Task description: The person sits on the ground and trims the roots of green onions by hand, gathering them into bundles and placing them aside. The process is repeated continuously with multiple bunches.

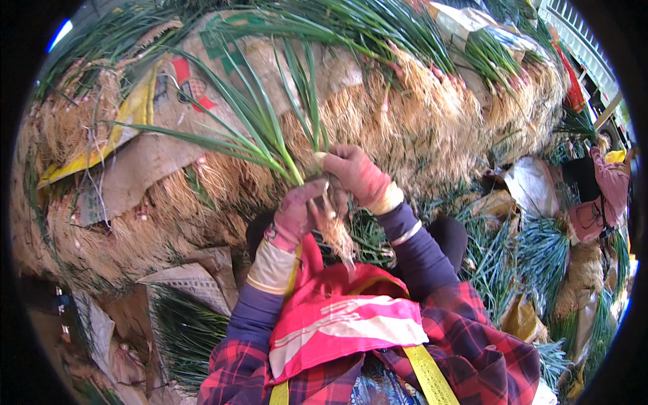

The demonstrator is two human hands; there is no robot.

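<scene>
Both my hands meet in front of my lap, in stained pinkish gloves. My left hand (296, 215) is closed round the lower stalks of green onion plants (271, 147), whose leaves fan up and to the left. Beside it, my right hand (354, 177) pinches a smaller green onion shoot (314, 119) near its pale base. Small bulbs and a tuft of pale roots (336, 238) hang below and between the hands. Beyond them lies a long heap of green onions (420, 116), roots towards me and leaves away. The fingertips are partly hidden among the stalks.
Woven sacks (136, 167) lie across the heap at the left. Green leaves in a sack (187, 334) are at lower left. More onion bundles (541, 258) lie on the right, near a co-worker in a pink top (602, 197). A vehicle (587, 45) stands at upper right.
</scene>
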